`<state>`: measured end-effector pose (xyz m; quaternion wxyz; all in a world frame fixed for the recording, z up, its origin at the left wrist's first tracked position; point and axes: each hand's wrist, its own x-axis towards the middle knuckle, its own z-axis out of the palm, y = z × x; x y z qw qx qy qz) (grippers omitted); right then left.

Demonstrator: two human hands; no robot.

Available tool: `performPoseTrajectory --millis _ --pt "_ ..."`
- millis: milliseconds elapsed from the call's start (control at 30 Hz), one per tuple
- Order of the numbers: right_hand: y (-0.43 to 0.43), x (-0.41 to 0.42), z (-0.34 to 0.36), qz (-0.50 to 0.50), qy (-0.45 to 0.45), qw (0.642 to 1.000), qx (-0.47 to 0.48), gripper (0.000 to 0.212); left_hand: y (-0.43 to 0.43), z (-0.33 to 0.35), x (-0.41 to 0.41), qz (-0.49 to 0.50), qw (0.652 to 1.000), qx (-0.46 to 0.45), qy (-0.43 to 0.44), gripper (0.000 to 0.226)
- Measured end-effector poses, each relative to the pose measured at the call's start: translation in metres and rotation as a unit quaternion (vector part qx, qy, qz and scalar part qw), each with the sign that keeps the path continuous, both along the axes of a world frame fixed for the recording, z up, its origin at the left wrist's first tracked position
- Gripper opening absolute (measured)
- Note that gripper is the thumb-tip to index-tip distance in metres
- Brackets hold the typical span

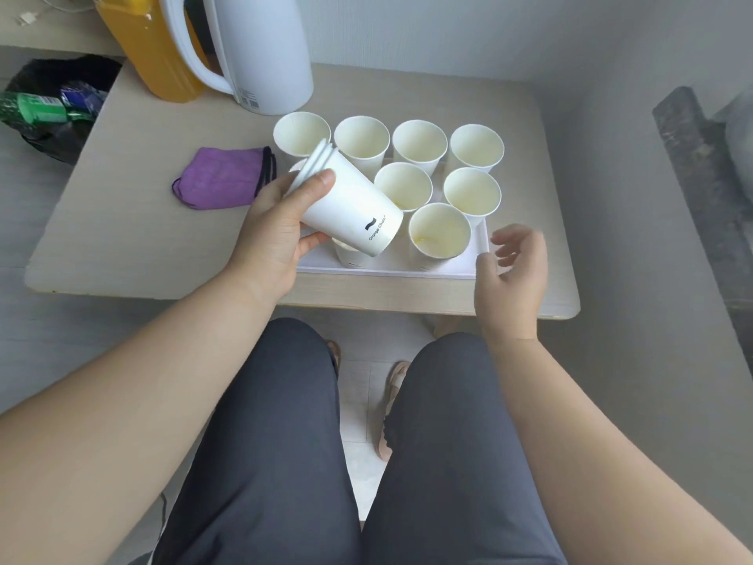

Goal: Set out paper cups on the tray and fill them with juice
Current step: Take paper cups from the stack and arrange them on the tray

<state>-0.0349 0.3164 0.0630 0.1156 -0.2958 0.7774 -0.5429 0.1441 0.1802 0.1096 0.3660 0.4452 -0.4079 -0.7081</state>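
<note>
Nearest, the right hand [511, 279] is hovering beside the near right corner of the tray [387, 272], fingers loosely curled around nothing. Further in, the left hand [277, 234] is gripping a tilted stack of paper cups [350, 201], thumb on top and fingers beneath, above the upright cups [438, 234] standing on the tray. Beyond, the juice jug [142, 55] is sitting on the table.

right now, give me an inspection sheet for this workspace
surface: beige table, white tray at its near edge
job's things: at least seven paper cups upright on tray, looking unfilled; stack of cups tilted above them; juice jug back left
clutter: purple cloth left of tray; white kettle beside jug
grips: left hand holds the stack; right hand open by tray's right corner
cables: white cable at top left
surroundings: black bag of bottles at left; grey walls
</note>
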Motion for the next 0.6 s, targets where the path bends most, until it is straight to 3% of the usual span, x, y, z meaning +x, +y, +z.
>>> performPoseTrajectory --millis 67,100,167,233,333,433,533,600 --pt "-0.010 0.014 0.025 0.060 0.010 0.997 -0.057 0.019 0.002 0.003 -0.004 -0.012 1.000 -0.012 -0.007 0.037" --pt "-0.018 0.020 0.038 0.109 0.017 0.993 -0.053 0.028 0.002 0.007 -0.007 -0.017 1.000 -0.023 -0.011 0.051" --pt "-0.038 0.028 0.055 0.231 0.034 0.972 0.034 0.065 0.003 0.013 -0.010 -0.019 0.999 -0.041 -0.025 0.080" --pt "-0.059 0.033 0.067 0.321 0.048 0.939 0.113 0.092 0.000 0.023 -0.011 -0.017 0.997 -0.059 -0.041 0.094" --pt "-0.083 0.037 0.080 0.344 0.077 0.924 0.147 0.087 -0.008 0.037 -0.010 -0.034 0.992 -0.099 -0.071 0.098" --pt "-0.096 0.034 0.092 0.345 -0.035 0.930 0.123 0.066 -0.024 0.052 -0.005 -0.071 0.987 -0.121 -0.077 0.084" --pt "-0.116 0.019 0.096 0.403 -0.211 0.887 0.082 0.051 -0.058 0.055 0.001 -0.067 0.988 -0.111 -0.087 0.039" --pt "-0.140 0.008 0.091 0.417 -0.270 0.865 0.069 0.054 -0.091 0.044 0.004 -0.038 0.981 -0.102 -0.162 0.015"
